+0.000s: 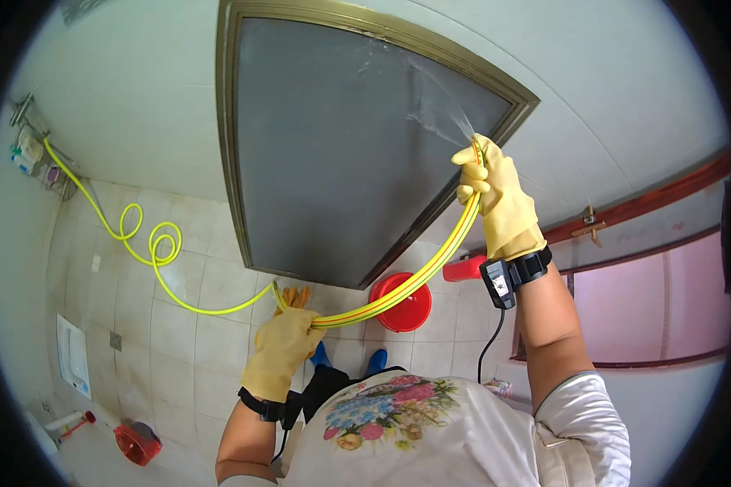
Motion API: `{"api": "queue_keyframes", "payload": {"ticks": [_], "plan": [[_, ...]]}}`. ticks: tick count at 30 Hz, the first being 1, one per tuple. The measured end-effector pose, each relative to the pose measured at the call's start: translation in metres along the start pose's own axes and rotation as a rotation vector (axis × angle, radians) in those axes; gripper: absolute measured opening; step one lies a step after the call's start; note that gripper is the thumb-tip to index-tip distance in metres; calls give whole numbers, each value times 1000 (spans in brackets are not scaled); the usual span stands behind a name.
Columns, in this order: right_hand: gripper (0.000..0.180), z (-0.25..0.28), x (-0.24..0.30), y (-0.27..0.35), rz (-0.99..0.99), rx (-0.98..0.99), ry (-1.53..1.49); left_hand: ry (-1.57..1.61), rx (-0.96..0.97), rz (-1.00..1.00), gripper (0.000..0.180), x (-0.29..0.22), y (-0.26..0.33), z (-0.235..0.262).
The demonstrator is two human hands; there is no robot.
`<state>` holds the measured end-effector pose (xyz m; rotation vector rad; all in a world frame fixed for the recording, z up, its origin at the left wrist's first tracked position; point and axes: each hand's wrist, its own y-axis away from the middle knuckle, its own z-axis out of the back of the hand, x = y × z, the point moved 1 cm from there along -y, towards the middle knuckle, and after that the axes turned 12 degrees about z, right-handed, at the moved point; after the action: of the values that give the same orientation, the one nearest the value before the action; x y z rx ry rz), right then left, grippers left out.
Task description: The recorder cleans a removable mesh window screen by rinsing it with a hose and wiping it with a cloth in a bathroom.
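A yellow hose [398,298] with red and green stripes runs between my two gloved hands. My right hand [495,185], in a yellow rubber glove, is raised and wrapped round the hose near its end. Water sprays from that end up and to the left, against a grey panel [325,146] in a bronze-coloured frame. Lower and to the left, my left hand [283,341], gloved the same way, grips the hose farther back. From there the hose loops over the floor to the wall at the far left.
A red bucket [401,303] stands on the tiled floor [203,341] below the panel, with a red object [463,269] beside it. A squat toilet [73,355] and a red basin [136,445] are at left. To the right is a door [625,300] with a latch [590,226].
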<state>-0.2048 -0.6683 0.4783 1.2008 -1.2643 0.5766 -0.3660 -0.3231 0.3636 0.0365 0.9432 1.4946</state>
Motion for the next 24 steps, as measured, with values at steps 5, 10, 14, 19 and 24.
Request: {"api": "queue_keyframes", "payload": {"ticks": [5,10,14,19,24], "plan": [[50,-34,8,-1,8,144,48,37,-98,-15,27,7,14,-7],[51,-72,12,-3,44,261,105,77,-150,21,27,11,26,-14],[49,-89,6,-7,-30,336,72,100,-235,55,26,13,40,-22],[42,-80,-25,-7,-88,364,116,80,-12,291,22,-13,58,-33],[42,-43,-62,-24,-120,488,177,-21,-266,197,18,-9,74,-81]]}}
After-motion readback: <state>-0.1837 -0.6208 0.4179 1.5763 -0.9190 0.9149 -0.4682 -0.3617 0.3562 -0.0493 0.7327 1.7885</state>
